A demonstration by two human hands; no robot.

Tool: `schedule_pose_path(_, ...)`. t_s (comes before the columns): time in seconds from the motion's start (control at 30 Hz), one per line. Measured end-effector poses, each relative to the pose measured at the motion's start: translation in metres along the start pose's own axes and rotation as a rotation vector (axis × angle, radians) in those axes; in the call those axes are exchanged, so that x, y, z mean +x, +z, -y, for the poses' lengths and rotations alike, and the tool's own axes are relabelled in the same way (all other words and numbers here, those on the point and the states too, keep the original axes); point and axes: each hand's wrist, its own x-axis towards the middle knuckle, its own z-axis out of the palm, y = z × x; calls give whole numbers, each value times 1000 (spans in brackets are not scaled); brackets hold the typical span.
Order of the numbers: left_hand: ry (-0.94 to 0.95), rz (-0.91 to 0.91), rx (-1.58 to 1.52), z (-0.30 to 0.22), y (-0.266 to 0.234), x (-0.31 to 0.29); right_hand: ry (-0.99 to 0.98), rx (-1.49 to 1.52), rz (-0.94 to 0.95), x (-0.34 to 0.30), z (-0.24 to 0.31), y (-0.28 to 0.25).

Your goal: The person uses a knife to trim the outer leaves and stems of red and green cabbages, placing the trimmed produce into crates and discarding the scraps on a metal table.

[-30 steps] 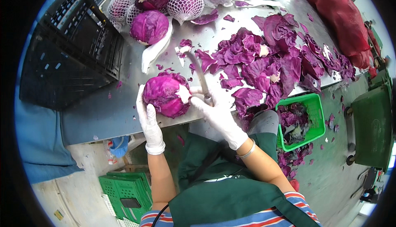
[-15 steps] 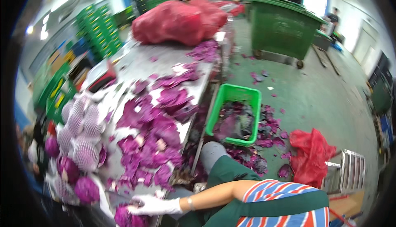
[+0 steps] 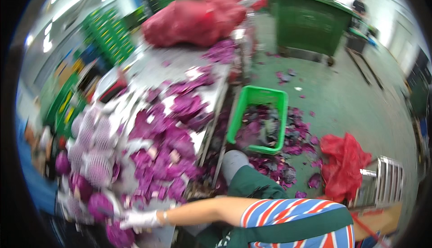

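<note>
- Gaze swung right and up along the steel table (image 3: 173, 61) since one second ago; red cabbage (image 3: 119, 236) now at lower-left rim of my view, formerly near the middle.
- Consequence: work on it cannot be checked from here; its underside and my left hand are out of sight.
- My right hand (image 3: 139, 219), gloved, is at the cabbage, fingers apparently closed round a knife (image 3: 105, 211); blade only a grey smear. Firmness of grip: cannot tell.
- Left grip: cannot tell.
- Cabbages: one at my hand; three more bare cabbages (image 3: 101, 206) beyond; netted cabbages (image 3: 98, 169), at least five, blurred.
- Containers: one green basket (image 3: 284, 124), leaves inside; one green wheeled bin (image 3: 306, 27).
- Bags: one slack red bag (image 3: 343, 167) on the floor; bulging red sacks (image 3: 180, 25), one or two.
- Loose cabbage leaves (image 3: 166, 142): uncountable.
</note>
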Motion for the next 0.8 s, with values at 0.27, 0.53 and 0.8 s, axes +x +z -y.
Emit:
schedule_pose_path(0.27, 100, 252, 274, 76, -82, 35, 74, -185, -278, -91, 23, -31)
schedule_pose_path(0.53, 199, 152, 484, 66, -14, 20, 104, -29, -425, -203, 33, -77)
schedule_pose_path(0.8, 641, 158, 1235, 86, -19, 47, 52, 2, -572, -276, 17, -98)
